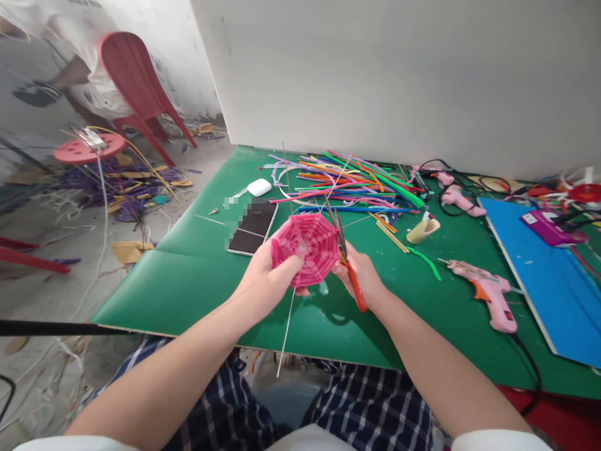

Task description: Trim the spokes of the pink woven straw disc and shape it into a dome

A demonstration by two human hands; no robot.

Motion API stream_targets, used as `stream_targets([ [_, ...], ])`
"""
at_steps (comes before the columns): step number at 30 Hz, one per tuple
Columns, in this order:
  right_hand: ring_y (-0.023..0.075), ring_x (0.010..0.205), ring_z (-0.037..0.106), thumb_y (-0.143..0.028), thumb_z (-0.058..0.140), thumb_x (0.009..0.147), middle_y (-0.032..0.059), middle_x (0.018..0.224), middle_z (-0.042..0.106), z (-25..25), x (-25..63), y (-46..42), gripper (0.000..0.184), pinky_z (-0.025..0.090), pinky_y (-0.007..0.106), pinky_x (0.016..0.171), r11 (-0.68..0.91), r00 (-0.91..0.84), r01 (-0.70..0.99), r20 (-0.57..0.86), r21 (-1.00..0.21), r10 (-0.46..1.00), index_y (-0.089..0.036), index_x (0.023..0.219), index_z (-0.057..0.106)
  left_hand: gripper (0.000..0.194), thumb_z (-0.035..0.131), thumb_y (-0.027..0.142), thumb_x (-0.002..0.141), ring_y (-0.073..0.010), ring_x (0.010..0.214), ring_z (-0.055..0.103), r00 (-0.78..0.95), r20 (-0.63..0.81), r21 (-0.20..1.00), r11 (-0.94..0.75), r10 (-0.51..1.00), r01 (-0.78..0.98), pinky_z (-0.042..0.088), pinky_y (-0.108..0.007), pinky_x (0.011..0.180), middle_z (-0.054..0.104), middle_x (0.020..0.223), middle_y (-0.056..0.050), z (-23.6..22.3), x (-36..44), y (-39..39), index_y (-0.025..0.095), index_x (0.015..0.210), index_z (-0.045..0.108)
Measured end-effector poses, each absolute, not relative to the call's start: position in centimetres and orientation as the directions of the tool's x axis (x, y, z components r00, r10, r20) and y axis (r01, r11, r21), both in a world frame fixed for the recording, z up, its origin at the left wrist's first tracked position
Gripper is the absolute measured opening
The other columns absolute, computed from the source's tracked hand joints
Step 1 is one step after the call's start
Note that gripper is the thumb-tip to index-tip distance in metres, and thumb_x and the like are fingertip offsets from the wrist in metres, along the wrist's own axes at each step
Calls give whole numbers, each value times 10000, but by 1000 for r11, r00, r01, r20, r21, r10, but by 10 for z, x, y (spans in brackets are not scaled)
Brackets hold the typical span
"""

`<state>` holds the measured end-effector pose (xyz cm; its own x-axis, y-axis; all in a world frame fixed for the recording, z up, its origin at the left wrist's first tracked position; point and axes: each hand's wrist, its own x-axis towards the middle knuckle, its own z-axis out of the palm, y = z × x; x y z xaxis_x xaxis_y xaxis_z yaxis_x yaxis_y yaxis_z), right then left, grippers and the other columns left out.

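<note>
A pink web-like disc [315, 244], wound in rings round thin spokes, is held up over the near part of the green table. My left hand [275, 266] grips it from the left, thumb pressed on its face near the centre. Thin pale spokes stick out past its rim; a white one [287, 335] points down toward my lap. My right hand [359, 272] is closed round orange-handled scissors [353, 282], whose blades point up along the disc's right edge. Whether the right fingers also touch the disc is hard to see.
Many coloured pipe cleaners [357, 181] lie heaped behind the disc. A dark phone [256, 228] and white earbud case [259, 187] sit left. Rightward are a bamboo-like cup [423, 230], a pink glue gun [491, 291] and a blue board [539, 275]. A person sits on a red chair [134, 75].
</note>
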<state>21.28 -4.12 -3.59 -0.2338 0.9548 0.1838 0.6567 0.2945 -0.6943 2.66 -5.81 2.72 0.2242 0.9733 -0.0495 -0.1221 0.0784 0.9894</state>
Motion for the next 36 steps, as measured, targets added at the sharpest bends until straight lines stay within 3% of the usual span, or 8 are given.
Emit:
stream_targets([
  [11, 107, 453, 372, -824, 239, 671, -23, 551, 442, -36, 212, -42, 659, 282, 240, 460, 327, -237, 598, 228, -732, 944, -195, 744, 418, 359, 563, 210, 716, -148, 440, 566, 212, -102, 977, 138, 972, -160, 499, -255, 342, 615, 612, -9, 24, 25, -55, 144, 1068, 571],
  [28, 88, 466, 290, -849, 257, 627, -55, 536, 346, -30, 212, -43, 658, 257, 234, 451, 343, -259, 551, 236, -761, 937, -204, 689, 372, 542, 587, 204, 668, -147, 400, 548, 184, -177, 953, 215, 967, -213, 466, -255, 311, 618, 594, -7, 29, 23, -55, 101, 1182, 448],
  [36, 84, 483, 274, -845, 290, 623, -61, 549, 323, -30, 212, -44, 654, 242, 227, 452, 317, -255, 521, 209, -793, 944, -201, 689, 373, 433, 563, 200, 679, -140, 402, 546, 228, -135, 959, 185, 964, -214, 467, -246, 310, 606, 578, -7, 30, 22, -54, 103, 1100, 540],
])
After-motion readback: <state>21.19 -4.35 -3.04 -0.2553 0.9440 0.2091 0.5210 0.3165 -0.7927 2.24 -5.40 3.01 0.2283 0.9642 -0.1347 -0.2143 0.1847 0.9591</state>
